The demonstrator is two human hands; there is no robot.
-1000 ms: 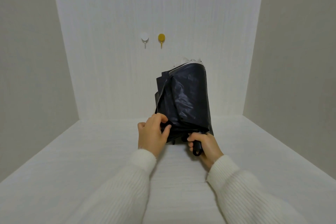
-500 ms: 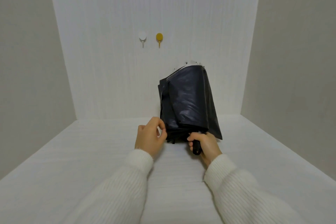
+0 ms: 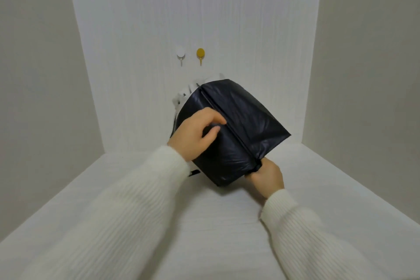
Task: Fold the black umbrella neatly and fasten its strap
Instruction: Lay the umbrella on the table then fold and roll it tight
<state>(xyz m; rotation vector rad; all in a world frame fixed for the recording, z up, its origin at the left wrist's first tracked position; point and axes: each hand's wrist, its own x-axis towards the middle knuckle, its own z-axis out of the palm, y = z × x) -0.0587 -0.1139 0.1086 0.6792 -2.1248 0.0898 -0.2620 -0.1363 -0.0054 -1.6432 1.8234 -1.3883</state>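
The black umbrella is collapsed, held above the white surface and tilted up to the left, with a rib running diagonally across its loose canopy. White tips show at its far top end. My left hand lies on the canopy's left panel, fingers curled and pinching a fold of fabric. My right hand grips the umbrella's lower end at the handle, which is mostly hidden by the fabric. A short black piece, perhaps the strap, pokes out below the canopy beside my left sleeve.
I face a white alcove: a back wall with a white hook and a yellow hook, side walls left and right, and a white tabletop under my arms.
The umbrella has tilted from upright to leaning left and its canopy has spread wider. My left hand has risen from the lower edge onto the left panel. My right hand stays at the handle.
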